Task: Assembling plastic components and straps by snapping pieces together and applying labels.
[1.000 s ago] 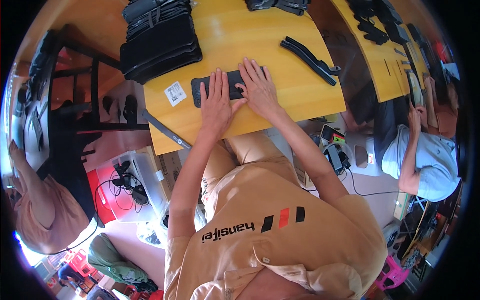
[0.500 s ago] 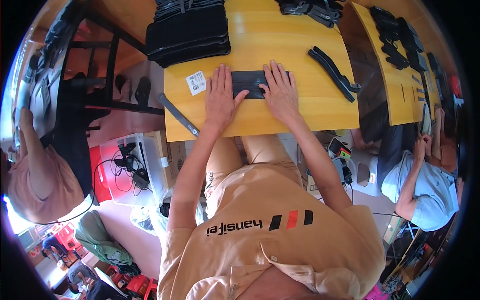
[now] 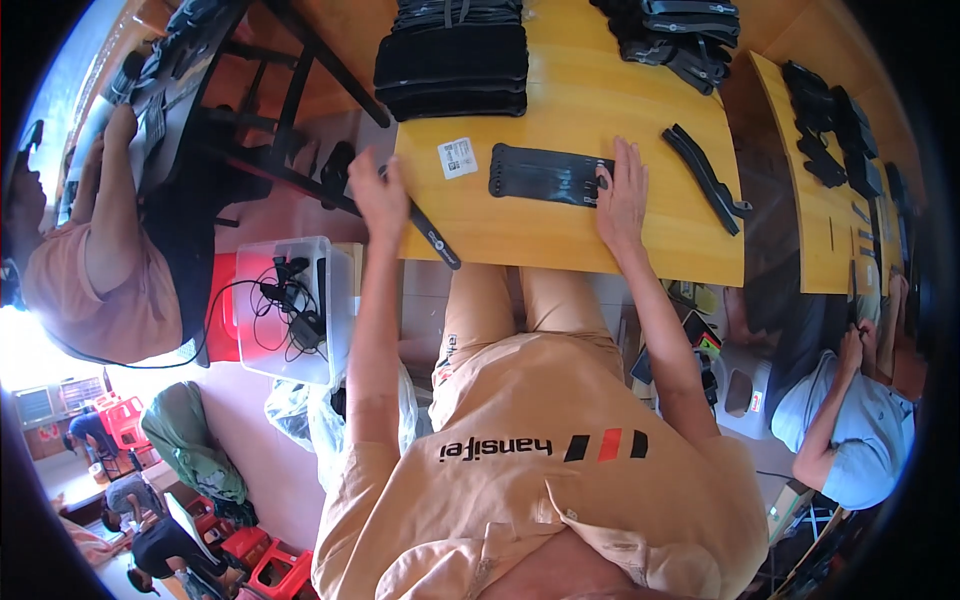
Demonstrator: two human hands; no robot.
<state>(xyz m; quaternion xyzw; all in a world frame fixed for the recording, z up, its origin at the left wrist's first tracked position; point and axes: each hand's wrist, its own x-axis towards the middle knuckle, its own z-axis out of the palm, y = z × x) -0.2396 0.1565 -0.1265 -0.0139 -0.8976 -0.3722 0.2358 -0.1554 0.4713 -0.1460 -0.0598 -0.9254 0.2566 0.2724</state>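
A flat black rectangular panel (image 3: 545, 176) lies on the yellow table, with a row of small slots at its left end. My right hand (image 3: 625, 195) rests flat across its right end, fingers stretched out. At the table's left edge, my left hand (image 3: 380, 200) is around the upper end of a dark grey strap (image 3: 433, 238) bearing a pale mark. A gap shows between its thumb and half-curled fingers, with the strap's end in it. The strap's lower end lies near the table's front left corner.
Black padded pieces (image 3: 450, 70) are stacked behind the panel. A white printed label (image 3: 458, 158) lies left of it, a curved black strip (image 3: 705, 180) at right. Grey-black straps (image 3: 685, 40) lie at the far right. A clear bin of cables (image 3: 285, 310) stands below left. People work on both sides.
My left hand has left the panel and moved left to the strap, uncovering the panel's left end. My right hand stays on the panel. The whole view has shifted.
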